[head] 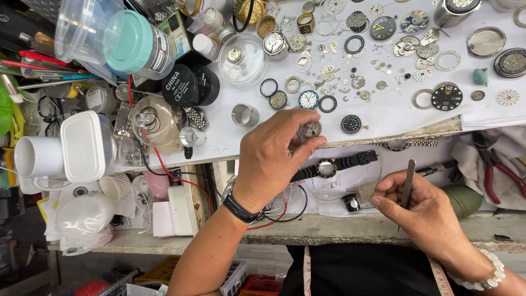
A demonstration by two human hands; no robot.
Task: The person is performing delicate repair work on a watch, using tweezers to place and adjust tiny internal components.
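My left hand [274,156] holds a small round watch movement [310,129] between thumb and fingertips, over the edge of the white work sheet [383,112]. A black-strapped wristwatch [239,207] sits on that wrist. My right hand [424,211] grips thin metal tweezers [408,178], tips pointing up, near the front edge of the bench. A white bead bracelet [487,271] circles the right wrist. Between the hands lies a black watch [329,167] with a rubber strap.
Many loose dials, gears and rings are scattered on the white sheet, including a black dial [446,97] and a blue-white dial [308,99]. Jars, white cups [35,156], a white box [85,145] and red wires crowd the left. Red-handled pliers [501,175] lie at right.
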